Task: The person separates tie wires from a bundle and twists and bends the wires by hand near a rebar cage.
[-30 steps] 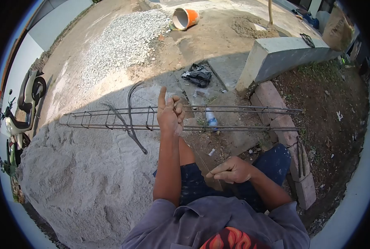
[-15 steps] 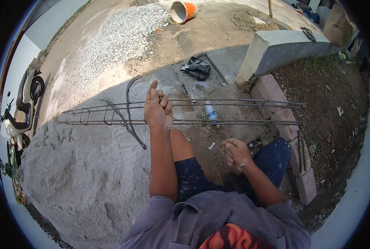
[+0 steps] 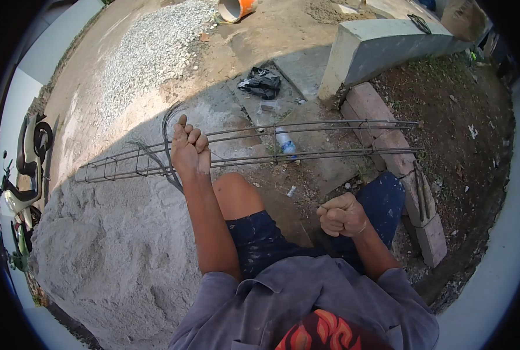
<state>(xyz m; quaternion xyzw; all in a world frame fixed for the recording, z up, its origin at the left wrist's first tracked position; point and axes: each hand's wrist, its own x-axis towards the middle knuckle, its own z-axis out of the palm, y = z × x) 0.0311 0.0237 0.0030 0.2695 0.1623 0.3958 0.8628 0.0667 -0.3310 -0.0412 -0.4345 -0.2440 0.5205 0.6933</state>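
Note:
My left hand (image 3: pixel 191 150) is closed, its fingers curled, in front of a long rebar cage (image 3: pixel 341 153) made of thin bars with square stirrups. Beside that hand, a bundle of thin dark wire (image 3: pixel 165 131) drapes over the cage's left part; whether the hand touches it I cannot tell. Closer to my body and apart from the cage, my right hand (image 3: pixel 343 216) makes a fist above my right thigh. Whatever either fist may hold is hidden or too thin to make out.
A sand heap (image 3: pixel 108 245) lies at left and a gravel pile (image 3: pixel 155 58) beyond it. The cage's right end rests over concrete blocks (image 3: pixel 394 150). A plastic bottle (image 3: pixel 285 143) and a black plastic bag (image 3: pixel 261 83) lie nearby. An orange bucket (image 3: pixel 245 7) lies far back.
The view has shifted, so the scene sits higher and further left. My left hand's raised index finger has curled in. My right hand has tightened into a fist.

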